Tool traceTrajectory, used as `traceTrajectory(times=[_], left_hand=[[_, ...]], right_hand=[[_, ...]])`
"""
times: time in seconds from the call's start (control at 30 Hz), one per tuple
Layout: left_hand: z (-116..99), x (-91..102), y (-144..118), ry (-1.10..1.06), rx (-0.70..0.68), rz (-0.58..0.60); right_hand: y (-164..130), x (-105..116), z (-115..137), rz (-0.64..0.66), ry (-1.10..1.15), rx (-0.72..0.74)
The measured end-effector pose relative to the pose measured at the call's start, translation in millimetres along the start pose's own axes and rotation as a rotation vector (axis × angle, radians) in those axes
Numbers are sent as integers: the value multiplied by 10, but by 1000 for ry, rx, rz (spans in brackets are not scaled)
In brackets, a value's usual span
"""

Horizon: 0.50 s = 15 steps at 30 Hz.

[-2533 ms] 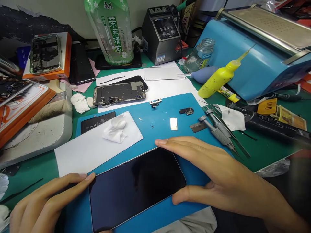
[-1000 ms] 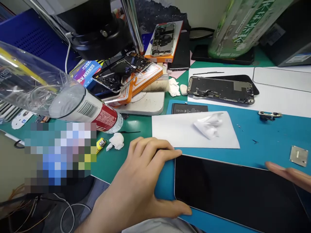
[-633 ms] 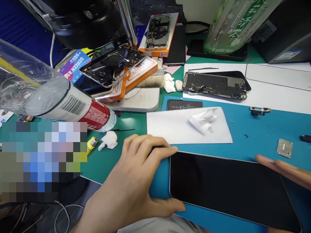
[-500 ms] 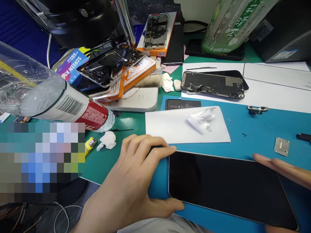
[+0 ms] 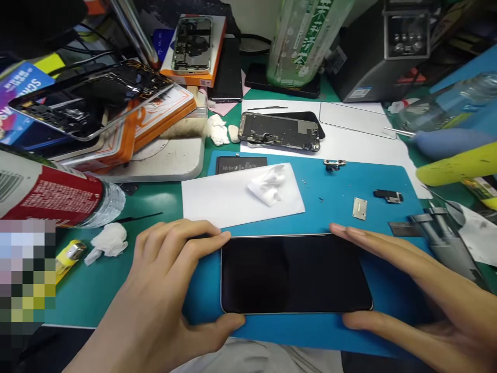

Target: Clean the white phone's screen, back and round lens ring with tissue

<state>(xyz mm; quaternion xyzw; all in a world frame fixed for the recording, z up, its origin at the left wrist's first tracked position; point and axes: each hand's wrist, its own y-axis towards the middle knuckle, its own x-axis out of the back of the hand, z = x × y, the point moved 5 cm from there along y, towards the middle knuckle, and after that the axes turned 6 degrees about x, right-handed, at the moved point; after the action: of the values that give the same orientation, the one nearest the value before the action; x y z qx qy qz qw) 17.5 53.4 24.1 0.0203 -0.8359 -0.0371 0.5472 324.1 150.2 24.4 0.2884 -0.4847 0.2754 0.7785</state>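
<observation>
The phone point(image 5: 295, 274) lies dark face up over the blue mat point(image 5: 272, 331), between the two hands, its long axis running from nine to three o'clock. The left hand point(image 5: 155, 285) is at its nine o'clock end, the right hand point(image 5: 462, 300) at its three o'clock end; both touch it, so neither is nearer. Each is open just to the phone's short side, fingers at the far edge and thumb at the near one, holding it by the rim. Whether it rests flat or slightly raised, I cannot tell.

Counted from the phone: one camera module point(image 5: 334, 165) near one o'clock, one metal plate point(image 5: 360, 208) between one and two, one black part point(image 5: 388, 196) near two. Towards eleven lies one paper point(image 5: 209, 204) with one crumpled tissue point(image 5: 267, 186) on it, one battery point(image 5: 240, 164) partly hidden behind. At twelve is one screen part point(image 5: 279, 130), and beyond it one green bottle point(image 5: 303, 46). Between nine and ten, one wad point(image 5: 111, 241) and one lighter point(image 5: 72, 259) lie on the bench point(image 5: 89, 300)
</observation>
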Motion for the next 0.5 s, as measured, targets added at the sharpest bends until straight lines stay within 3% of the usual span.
traceTrajectory(times=[0.5], left_hand=[[119, -83, -94, -11, 0, -42]], right_hand=[[68, 51, 74, 72, 155, -59]])
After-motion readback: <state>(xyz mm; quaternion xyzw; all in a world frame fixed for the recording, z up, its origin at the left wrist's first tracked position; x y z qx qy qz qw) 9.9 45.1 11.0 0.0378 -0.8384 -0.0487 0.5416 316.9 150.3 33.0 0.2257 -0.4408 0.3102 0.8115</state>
